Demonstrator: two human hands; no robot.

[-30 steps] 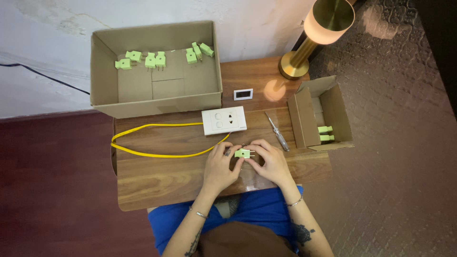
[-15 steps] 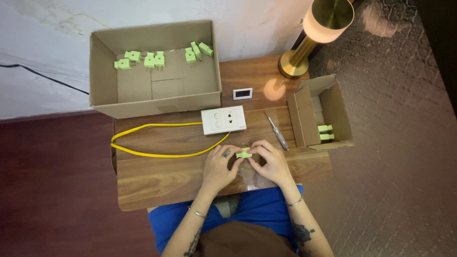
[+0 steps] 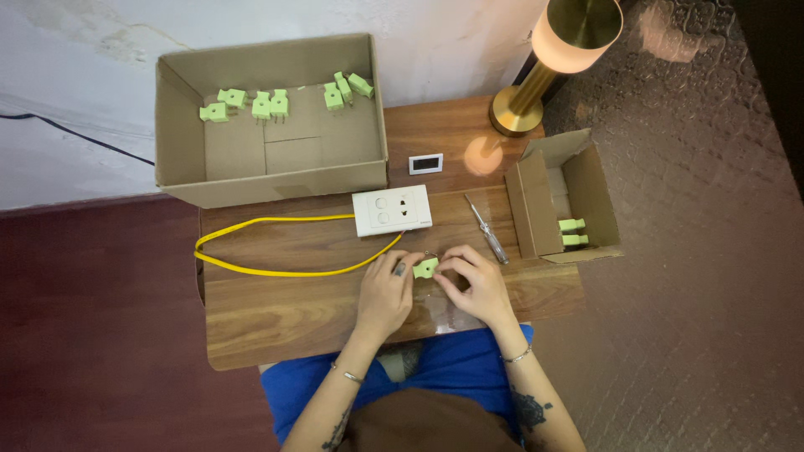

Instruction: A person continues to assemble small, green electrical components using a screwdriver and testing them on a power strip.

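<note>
Head view: left hand (image 3: 387, 289) and right hand (image 3: 474, 283) fingers pinched on green plug (image 3: 425, 268), just below white socket plate (image 3: 392, 210) (screwdriver (image 3: 488, 230) right of it). Keep grip square, low over surface (image 3: 276, 314).

Bare tabletop (image 3: 276, 314) left of the hands; yellow cable (image 3: 276, 272) and screwdriver (image 3: 488, 231) lie close.

Counting now: two cardboard boxes on the table (image 3: 276, 318), one large box (image 3: 268, 180) and one small box (image 3: 536, 209). Six green plugs in the large box (image 3: 270, 105), two more in the small box (image 3: 572, 233), and one green plug (image 3: 425, 268) between the two hands, left (image 3: 387, 293) and right (image 3: 476, 285). That makes nine. One white socket block (image 3: 392, 210), one yellow cable (image 3: 276, 272), one screwdriver (image 3: 488, 230), one small display (image 3: 425, 163), one brass lamp (image 3: 544, 67).
</note>
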